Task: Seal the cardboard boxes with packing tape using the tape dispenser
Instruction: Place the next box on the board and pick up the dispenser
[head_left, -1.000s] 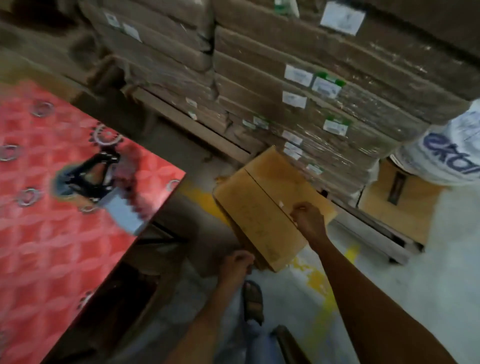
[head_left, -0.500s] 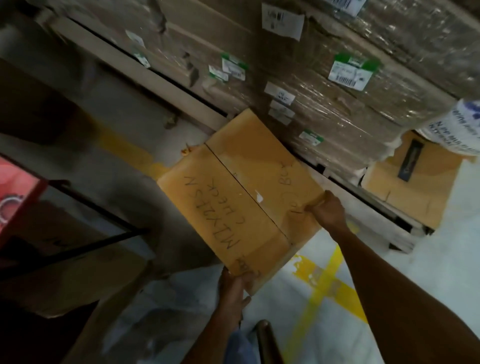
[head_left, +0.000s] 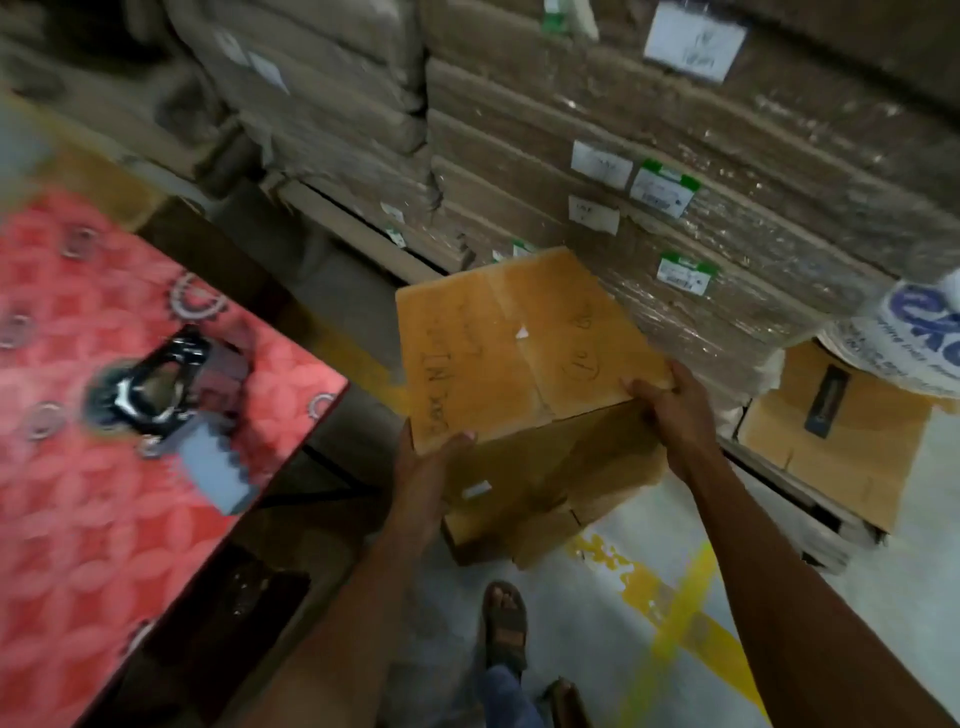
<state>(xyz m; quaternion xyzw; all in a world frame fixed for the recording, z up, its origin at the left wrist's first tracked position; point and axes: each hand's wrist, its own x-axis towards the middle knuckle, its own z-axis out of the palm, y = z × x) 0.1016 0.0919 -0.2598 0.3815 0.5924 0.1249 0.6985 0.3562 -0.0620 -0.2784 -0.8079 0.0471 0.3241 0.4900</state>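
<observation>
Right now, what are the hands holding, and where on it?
Both hands hold the cardboard box: left hand at its near left corner, right hand at its right top edge.

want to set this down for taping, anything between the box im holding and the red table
Nothing visible blocks it. The box, held by left hand and right hand, has open floor gap to the red table. The tape dispenser sits on the table.

Person seen from a head-worn camera. Both forearms are bare, with no sleeve in view; the left hand (head_left: 423, 480) and right hand (head_left: 670, 410) carry no gloves, rings or watch that can be made out. One foot wears a dark open-toed strapped sandal (head_left: 504, 626). Blue denim trousers (head_left: 506, 699) show at the lower edge.
</observation>
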